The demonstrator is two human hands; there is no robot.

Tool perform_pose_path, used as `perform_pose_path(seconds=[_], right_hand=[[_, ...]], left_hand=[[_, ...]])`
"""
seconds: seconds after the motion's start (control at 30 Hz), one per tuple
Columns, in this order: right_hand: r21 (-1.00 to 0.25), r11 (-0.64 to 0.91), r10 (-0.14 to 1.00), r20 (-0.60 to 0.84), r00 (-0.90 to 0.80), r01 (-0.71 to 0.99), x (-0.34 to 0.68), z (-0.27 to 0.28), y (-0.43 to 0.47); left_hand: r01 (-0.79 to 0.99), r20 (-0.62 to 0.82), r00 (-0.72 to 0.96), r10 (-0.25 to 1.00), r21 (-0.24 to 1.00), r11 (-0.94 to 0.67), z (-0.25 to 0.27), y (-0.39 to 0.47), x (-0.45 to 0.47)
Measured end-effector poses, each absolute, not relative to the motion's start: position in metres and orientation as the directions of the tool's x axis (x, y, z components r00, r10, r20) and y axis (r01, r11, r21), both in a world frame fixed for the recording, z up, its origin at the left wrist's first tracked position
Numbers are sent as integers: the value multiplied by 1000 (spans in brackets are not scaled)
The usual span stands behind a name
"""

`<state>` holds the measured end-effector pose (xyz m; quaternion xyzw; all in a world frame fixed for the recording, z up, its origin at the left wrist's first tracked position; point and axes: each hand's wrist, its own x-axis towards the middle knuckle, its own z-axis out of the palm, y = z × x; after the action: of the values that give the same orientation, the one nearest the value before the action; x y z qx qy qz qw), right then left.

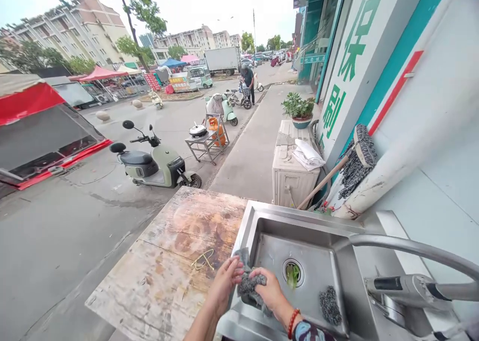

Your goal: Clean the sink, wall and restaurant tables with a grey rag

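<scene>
A grey fluffy cloth is bunched up over the left rim of the steel sink. My right hand, with a red beaded bracelet at the wrist, grips it with thumb and fingers. On the other side, my left hand has its fingers bent round the cloth's edge; some fingertips are hidden by the cloth. Green leaf scraps lie in the drain at the sink's bottom. A dark wire scourer rests in the sink's near right corner.
Left of the sink is a worn wooden board with a thin yellow cord on it. The faucet reaches in from the right. Beyond stand a mop, a potted plant on a white box, and a scooter.
</scene>
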<state>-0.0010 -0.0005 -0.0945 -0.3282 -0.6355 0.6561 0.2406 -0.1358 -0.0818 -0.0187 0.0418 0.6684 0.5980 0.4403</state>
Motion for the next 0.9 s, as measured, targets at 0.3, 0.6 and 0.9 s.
perform_pose_path(seconds=[0.3, 0.6, 0.9], right_hand=[[-801, -498, 826, -322, -462, -332, 94, -13, 25], [-958, -190, 973, -154, -173, -215, 158, -15, 46], [-965, -214, 975, -220, 23, -153, 200, -23, 51]], left_hand=[[-239, -399, -43, 916, 895, 378, -4, -38, -61], [-135, -423, 28, 906, 896, 423, -4, -4, -32], [-395, -569, -234, 788, 796, 458, -11, 2, -40]])
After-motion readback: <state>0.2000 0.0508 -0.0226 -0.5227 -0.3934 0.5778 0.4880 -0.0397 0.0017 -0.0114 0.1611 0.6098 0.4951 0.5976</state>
